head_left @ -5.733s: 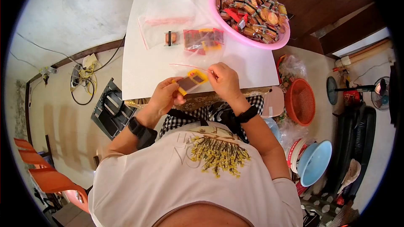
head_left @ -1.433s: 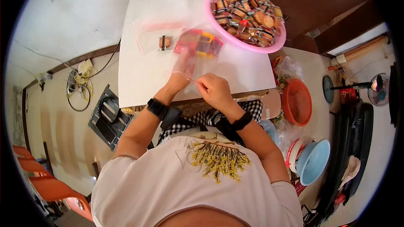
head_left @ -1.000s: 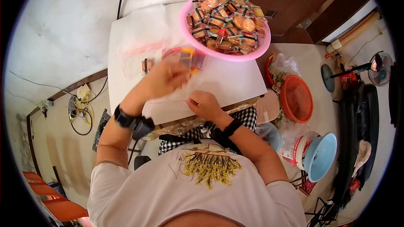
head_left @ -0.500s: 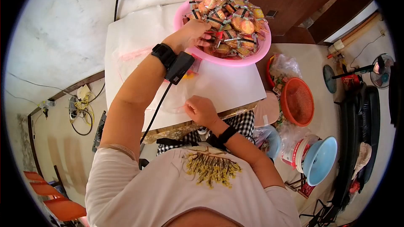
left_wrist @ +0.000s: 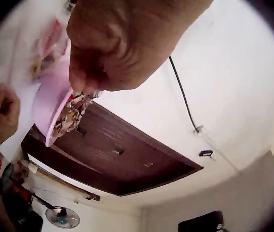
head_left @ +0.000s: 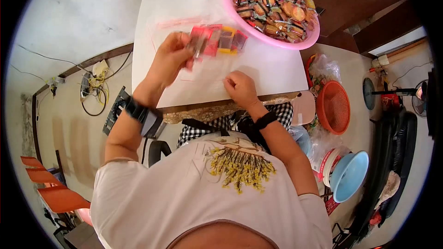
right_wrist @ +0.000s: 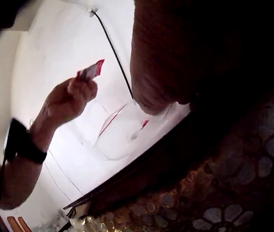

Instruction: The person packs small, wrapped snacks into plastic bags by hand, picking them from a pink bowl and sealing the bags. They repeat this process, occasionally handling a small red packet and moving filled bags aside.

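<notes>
My left hand [head_left: 170, 60] is raised over the left half of the white table. It pinches a small snack packet [right_wrist: 90, 71] with red ends and a clear middle, blurred in the head view. My right hand [head_left: 241, 87] stays near the table's front edge, its curled fingers pinching the edge of a clear zip bag [right_wrist: 109, 129] with a thin red seal line. Inside the bag lie flat snack packets, among them a yellow-framed packet [head_left: 226, 40] beside red ones. In the right wrist view, my right hand's fingertips are in dark shadow.
A pink basin [head_left: 277, 40] heaped with wrapped snacks stands at the table's back right. Flat clear bags [head_left: 177, 23] with pinkish seals lie at the back left of the table [head_left: 272, 71]. An orange basket [head_left: 333, 107] and a blue basin [head_left: 349, 177] are on the right.
My left hand reached into the pink basin half a second ago. It has come back left and nearer, holding a red-ended packet. My right hand has kept its pinch at the bag's edge.
</notes>
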The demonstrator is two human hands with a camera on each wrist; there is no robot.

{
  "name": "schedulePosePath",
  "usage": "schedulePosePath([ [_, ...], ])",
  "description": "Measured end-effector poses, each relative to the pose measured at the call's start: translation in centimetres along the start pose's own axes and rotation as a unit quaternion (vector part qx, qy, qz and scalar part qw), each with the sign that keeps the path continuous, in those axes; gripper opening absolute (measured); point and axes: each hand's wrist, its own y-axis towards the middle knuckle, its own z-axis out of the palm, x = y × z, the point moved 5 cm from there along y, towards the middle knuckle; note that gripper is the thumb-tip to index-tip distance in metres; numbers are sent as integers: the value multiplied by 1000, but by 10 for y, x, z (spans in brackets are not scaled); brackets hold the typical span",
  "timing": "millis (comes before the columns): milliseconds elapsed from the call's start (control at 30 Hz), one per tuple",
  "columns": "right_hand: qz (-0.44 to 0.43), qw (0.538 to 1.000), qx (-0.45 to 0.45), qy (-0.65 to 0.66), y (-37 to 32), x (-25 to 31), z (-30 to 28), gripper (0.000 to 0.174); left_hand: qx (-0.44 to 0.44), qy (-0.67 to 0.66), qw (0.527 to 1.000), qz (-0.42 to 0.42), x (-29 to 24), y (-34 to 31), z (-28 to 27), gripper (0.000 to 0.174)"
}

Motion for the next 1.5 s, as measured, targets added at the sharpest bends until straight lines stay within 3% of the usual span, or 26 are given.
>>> schedulePosePath([
  [67, 36, 999, -7, 26, 2, 1, -2, 15, 30, -38, 998, -38, 12, -41, -6, 17],
  [200, 60, 996, -34, 60, 5, 13, -5, 13, 127, -39, 971, -198, 59, -90, -12, 21],
  [267, 49, 996, -38, 57, 9, 26, -10, 12, 93, -26, 967, -235, 74, -90, -3, 21],
  [367, 14, 999, -43, 23, 14, 41, -17, 11, 20, 5, 989, -149, 79, -69, 11, 20],
  [600, -21, 998, -65, -14, 22, 59, -28, 8, -4, 115, 993, -14, 91, 15, 26, 18],
  [633, -17, 998, -65, -15, 22, 59, -28, 8, 30, 139, 990, -16, 95, 30, 28, 18],
  [667, -27, 997, -75, -10, 22, 59, -27, 9, 44, 247, 964, 83, 90, 45, 32, 18],
  [733, -47, 994, -96, -1, 22, 56, -26, 10, 68, 443, 851, 275, 86, 64, 48, 18],
  [800, -54, 993, -107, 6, 25, 59, -28, 10, 54, 562, 760, 323, 92, 76, 58, 21],
  [867, -65, 992, -109, 8, 26, 60, -27, 10, 38, 596, 730, 332, 96, 83, 60, 24],
  [933, -79, 992, -98, 7, 25, 60, -22, 9, 19, 553, 775, 305, 92, 84, 59, 26],
  [1000, -88, 994, -71, 5, 23, 64, -18, 9, 7, 653, 648, 391, 78, 68, 70, 31],
  [1067, -87, 995, -53, 8, 23, 65, -17, 9, -7, 695, 589, 412, 88, 66, 67, 34],
  [1100, -82, 995, -50, 11, 23, 63, -17, 9, -14, 694, 603, 394, 119, 76, 52, 35],
  [1167, -65, 996, -51, 24, 23, 56, -20, 8, 40, 601, 743, 293, 107, 62, 45, 39],
  [1233, -41, 996, -61, 43, 22, 41, -22, 8, 134, 518, 822, 198, 72, 13, 47, 40],
  [1333, 11, 998, -59, 34, 17, 15, -19, 7, 265, 606, 732, 165, 62, -20, 37, 29],
  [1433, 40, 998, -37, 20, 9, -17, -5, 8, 342, 495, 784, 151, 13, -39, 50, 21],
  [1500, 20, 999, -25, -19, 8, -14, -6, 10, 313, 460, 806, 200, -13, -27, 61, 17],
])
